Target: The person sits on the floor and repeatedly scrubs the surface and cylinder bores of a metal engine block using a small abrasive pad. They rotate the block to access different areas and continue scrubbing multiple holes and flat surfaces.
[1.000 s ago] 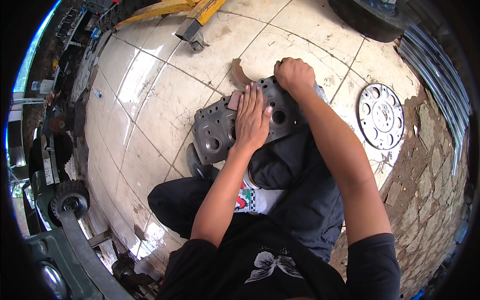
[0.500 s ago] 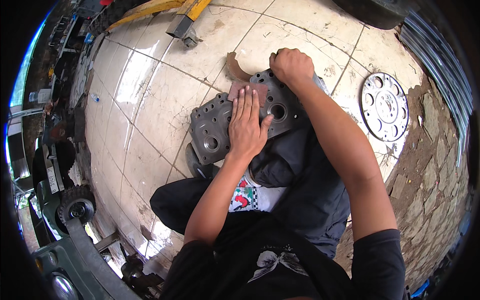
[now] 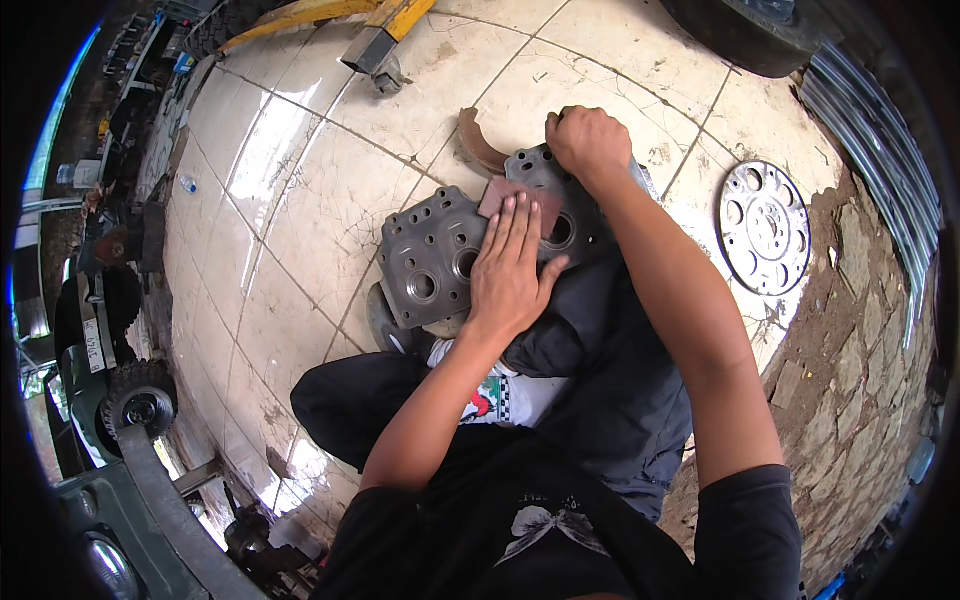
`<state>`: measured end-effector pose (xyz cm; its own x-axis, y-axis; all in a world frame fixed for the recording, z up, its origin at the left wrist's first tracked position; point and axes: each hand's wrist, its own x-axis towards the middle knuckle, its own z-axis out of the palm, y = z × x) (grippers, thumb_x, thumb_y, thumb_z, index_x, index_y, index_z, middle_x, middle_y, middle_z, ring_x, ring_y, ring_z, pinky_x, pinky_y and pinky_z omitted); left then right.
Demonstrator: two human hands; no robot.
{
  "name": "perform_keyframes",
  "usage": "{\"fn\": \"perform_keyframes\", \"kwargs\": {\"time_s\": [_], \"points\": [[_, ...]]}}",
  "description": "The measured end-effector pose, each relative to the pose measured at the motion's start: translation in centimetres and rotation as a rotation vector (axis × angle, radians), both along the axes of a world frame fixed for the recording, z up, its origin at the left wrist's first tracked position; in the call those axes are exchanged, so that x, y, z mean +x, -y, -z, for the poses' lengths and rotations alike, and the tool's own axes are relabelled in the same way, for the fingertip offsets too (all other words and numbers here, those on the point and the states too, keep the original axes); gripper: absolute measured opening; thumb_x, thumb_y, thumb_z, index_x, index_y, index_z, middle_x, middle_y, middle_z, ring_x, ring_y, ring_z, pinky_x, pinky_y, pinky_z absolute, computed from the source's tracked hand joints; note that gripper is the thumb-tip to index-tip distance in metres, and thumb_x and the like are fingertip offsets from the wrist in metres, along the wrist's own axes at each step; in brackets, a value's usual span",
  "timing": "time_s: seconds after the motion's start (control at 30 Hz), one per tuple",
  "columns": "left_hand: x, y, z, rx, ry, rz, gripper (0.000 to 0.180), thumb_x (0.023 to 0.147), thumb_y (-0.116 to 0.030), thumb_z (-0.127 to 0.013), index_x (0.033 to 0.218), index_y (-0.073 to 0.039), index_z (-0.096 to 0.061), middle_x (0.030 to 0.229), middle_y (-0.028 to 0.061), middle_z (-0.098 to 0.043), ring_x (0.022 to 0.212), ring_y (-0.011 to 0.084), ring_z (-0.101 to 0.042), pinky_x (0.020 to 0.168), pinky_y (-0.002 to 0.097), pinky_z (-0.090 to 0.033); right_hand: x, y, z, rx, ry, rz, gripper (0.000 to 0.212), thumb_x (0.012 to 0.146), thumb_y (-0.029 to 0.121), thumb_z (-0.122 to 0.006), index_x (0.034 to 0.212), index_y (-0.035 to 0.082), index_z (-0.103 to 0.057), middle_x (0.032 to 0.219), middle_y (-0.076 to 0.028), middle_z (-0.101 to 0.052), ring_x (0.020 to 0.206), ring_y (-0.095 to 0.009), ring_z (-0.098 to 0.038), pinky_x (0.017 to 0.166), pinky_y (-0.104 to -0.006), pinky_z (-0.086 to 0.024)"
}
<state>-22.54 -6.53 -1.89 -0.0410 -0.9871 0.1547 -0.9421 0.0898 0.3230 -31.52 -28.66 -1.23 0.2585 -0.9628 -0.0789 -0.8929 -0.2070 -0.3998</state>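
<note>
My left hand (image 3: 510,270) lies flat and open, fingers together, pressing a small reddish-brown piece of sandpaper (image 3: 518,198) against the grey metal plate (image 3: 440,255). Only the far edge of the paper shows beyond my fingertips. My right hand (image 3: 588,140) is closed in a fist over the far edge of the plate, gripping it there. The plate is full of round holes of different widths; its near end rests on my lap, on the dark cloth of my trousers (image 3: 620,380), and its far end reaches out over the tiled floor (image 3: 300,200). Just beyond the plate a curved rusty brown piece (image 3: 478,145) lies on the tiles. Well off to my right a round metal disc (image 3: 765,228) with holes lies flat at the edge of the tiles, beside rough stone paving (image 3: 850,330).
</note>
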Motion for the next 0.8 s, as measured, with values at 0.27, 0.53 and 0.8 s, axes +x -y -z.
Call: {"fn": "perform_keyframes", "kwargs": {"time_s": [0.27,0.53,0.8], "points": [[0.9,6.9,0.4,-0.132,-0.002,-0.137,0.071,0.108,-0.037,-0.054,0.161,0.006,-0.036,0.168,0.0287,-0.035,0.158,0.0424,-0.031,0.13,0.0503,-0.026,0.3,-0.6,-1.0,0.069,0.027,0.012,0.054,0.104,0.05,-0.051,0.11,0.006,-0.081,0.102,-0.025,-0.078,0.101,-0.044,-0.076,0.092,-0.0501,-0.059],[-0.2,2.2,1.0,-0.052,0.032,-0.024,0.084,0.106,-0.053,-0.053,0.162,0.007,-0.035,0.171,0.0257,-0.032,0.161,0.0392,-0.027,0.132,0.0499,-0.02,-3.1,6.3,2.7,0.387,0.541,0.067,0.042,0.1,0.035,-0.052,0.118,0.013,-0.082,0.108,-0.011,-0.082,0.105,-0.028,-0.076,0.098,-0.0397,-0.057],[-1.3,7.7,1.2,-0.13,0.002,-0.113,0.096,0.104,-0.067,-0.048,0.161,0.01,-0.035,0.17,0.0262,-0.032,0.161,0.0381,-0.027,0.133,0.0487,-0.019,-6.1,5.9,3.7,0.246,0.029,0.001,0.049,0.105,0.042,-0.05,0.126,0.005,-0.076,0.136,-0.023,-0.07,0.123,-0.04,-0.069,0.106,-0.0482,-0.054]]}}
